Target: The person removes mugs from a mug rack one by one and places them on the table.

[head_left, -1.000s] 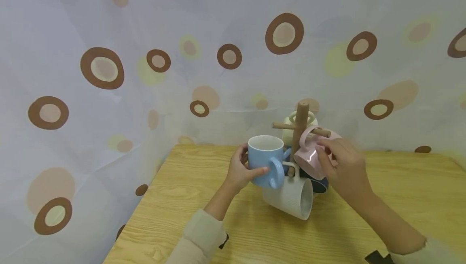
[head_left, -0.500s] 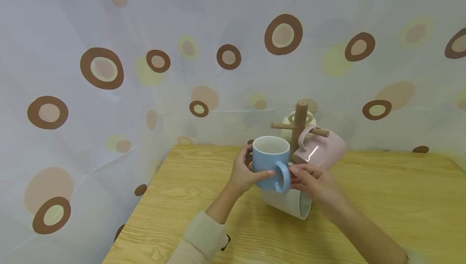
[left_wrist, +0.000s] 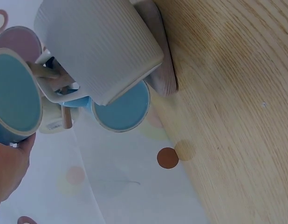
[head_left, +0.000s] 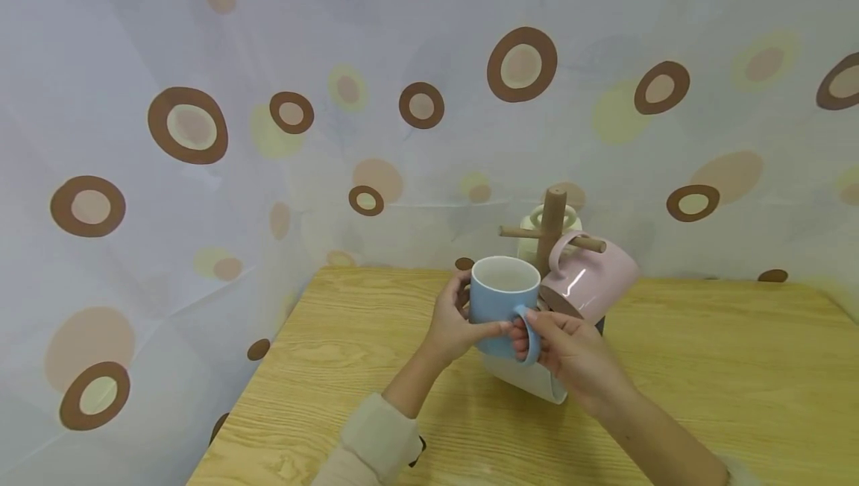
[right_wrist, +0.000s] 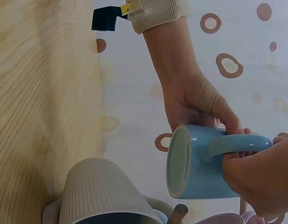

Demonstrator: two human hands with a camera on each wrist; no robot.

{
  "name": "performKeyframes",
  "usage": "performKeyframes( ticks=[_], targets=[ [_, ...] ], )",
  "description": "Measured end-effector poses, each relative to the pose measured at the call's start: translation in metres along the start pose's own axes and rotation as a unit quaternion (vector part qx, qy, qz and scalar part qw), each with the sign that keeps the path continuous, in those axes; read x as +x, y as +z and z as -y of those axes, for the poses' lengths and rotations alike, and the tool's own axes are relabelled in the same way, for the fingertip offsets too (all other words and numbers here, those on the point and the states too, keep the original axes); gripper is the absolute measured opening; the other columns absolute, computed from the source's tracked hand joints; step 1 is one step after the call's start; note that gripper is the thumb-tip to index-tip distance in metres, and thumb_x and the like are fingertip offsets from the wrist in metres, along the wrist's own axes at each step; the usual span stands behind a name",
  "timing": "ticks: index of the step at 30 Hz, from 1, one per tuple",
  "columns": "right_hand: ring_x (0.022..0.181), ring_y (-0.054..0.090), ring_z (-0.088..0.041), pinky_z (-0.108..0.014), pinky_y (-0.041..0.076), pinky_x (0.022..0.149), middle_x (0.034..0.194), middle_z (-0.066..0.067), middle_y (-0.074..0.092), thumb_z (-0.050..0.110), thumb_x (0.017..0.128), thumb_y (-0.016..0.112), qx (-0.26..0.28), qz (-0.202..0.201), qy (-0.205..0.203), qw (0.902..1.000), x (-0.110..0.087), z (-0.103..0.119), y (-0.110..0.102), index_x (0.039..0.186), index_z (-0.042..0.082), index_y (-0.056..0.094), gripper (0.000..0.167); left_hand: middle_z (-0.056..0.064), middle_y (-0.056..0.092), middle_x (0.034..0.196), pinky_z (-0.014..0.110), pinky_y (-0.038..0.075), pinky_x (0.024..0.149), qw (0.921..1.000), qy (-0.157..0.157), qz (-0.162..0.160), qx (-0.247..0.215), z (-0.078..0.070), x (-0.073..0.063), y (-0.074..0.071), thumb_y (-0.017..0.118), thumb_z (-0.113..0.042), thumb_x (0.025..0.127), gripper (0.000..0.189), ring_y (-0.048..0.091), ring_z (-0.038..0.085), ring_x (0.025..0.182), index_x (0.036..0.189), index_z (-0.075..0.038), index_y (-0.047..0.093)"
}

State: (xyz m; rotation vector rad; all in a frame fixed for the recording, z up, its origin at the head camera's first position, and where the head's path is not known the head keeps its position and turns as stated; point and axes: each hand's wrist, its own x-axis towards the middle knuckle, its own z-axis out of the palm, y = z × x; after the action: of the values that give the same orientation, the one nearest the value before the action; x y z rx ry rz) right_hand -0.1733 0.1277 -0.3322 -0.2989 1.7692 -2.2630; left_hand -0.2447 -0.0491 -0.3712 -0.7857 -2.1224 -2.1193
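A light blue mug [head_left: 493, 314] with a white inside is held upright, above the table and in front of a wooden mug tree [head_left: 553, 221]. My left hand [head_left: 451, 326] grips its body from the left, thumb across the front. My right hand [head_left: 580, 355] pinches the handle [right_wrist: 237, 143], with fingers passing through its loop. On the tree hang a tilted pink mug [head_left: 597, 277], a cream mug [head_left: 530, 247] at the back and a ribbed white mug [head_left: 526, 380], partly hidden by the held mug. Lower on the tree, another blue mug [left_wrist: 123, 109] shows in the left wrist view.
A bare peg [head_left: 513, 232] sticks out left from the top of the tree. The tree stands on a wood-grain table [head_left: 362, 337], its base [left_wrist: 162, 77] seen in the left wrist view. A patterned curtain [head_left: 429, 158] hangs behind and to the left.
My right hand has left the pink mug, moved down and left, and taken hold of the blue mug's handle. My left hand has carried the mug slightly right and down.
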Motion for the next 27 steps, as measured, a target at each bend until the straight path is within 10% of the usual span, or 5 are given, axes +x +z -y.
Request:
performKeyframes(
  ticks=[10, 19, 27],
  targets=[
    [0.083, 0.052, -0.005, -0.017, 0.046, 0.077, 0.087, 0.007, 0.054, 0.021, 0.098, 0.045, -0.044, -0.102, 0.056, 0.9923, -0.008, 0.004, 0.012, 0.086, 0.009, 0.056, 0.02, 0.02, 0.048, 0.128, 0.034, 0.048, 0.093, 0.9997, 0.005, 0.023, -0.001, 0.002, -0.004, 0.001, 0.084, -0.042, 0.062, 0.091, 0.054, 0.018, 0.107, 0.13, 0.0, 0.04],
    [0.078, 0.045, -0.007, -0.017, 0.041, 0.07, 0.082, 0.004, 0.046, 0.013, 0.099, 0.042, -0.052, -0.131, 0.007, 0.9901, -0.018, -0.011, 0.009, 0.086, 0.006, 0.049, 0.016, 0.03, 0.045, 0.128, 0.041, 0.046, 0.096, 0.9976, 0.014, 0.066, -0.015, 0.006, -0.003, -0.006, 0.073, -0.062, 0.06, 0.105, 0.054, 0.023, 0.111, 0.13, 0.009, 0.038],
    [0.074, 0.045, -0.008, -0.017, 0.04, 0.067, 0.08, 0.006, 0.048, 0.01, 0.099, 0.039, -0.018, -0.046, -0.071, 0.9963, -0.035, -0.025, -0.011, 0.087, 0.01, 0.048, 0.016, 0.026, 0.053, 0.123, 0.03, 0.049, 0.091, 0.9995, 0.002, -0.012, 0.029, -0.007, 0.014, -0.012, 0.065, -0.04, 0.085, 0.063, 0.055, 0.035, 0.112, 0.124, 0.007, 0.047]
  ],
)
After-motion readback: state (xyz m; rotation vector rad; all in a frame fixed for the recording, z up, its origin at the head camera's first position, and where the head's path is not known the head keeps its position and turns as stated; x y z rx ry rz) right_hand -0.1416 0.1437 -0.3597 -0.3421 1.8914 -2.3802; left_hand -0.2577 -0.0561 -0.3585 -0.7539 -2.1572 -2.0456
